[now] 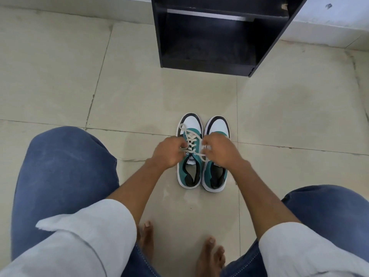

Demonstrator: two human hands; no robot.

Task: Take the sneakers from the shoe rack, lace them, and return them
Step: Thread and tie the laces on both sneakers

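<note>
- I see the two sneakers side by side on the floor, toes toward the rack: the left sneaker (pixel 189 156) and the right sneaker (pixel 215 162), almost touching.
- The white lace (pixel 188 136) crosses the left sneaker's teal eyelet rows, with a loose loop lying over its white toe.
- My left hand (pixel 167 153) is curled closed, pinching a strand of the lace at that shoe's left edge.
- My right hand (pixel 219 150) is closed on the other end, between the two shoes and over the right sneaker's front.
- Whether the right sneaker has a lace I cannot tell; the hand covers that part.
- The floor (pixel 289 116) is pale beige tile with dark grout lines, scuffs and faint stains.
- The black rack (pixel 209 37) stands well beyond the shoes, its lower bay open toward me, against a white wall base (pixel 329 31).
- Jeans-clad knees (pixel 65 166), rolled white sleeves (pixel 95 236) and bare feet (pixel 209 258) frame the lower view.
</note>
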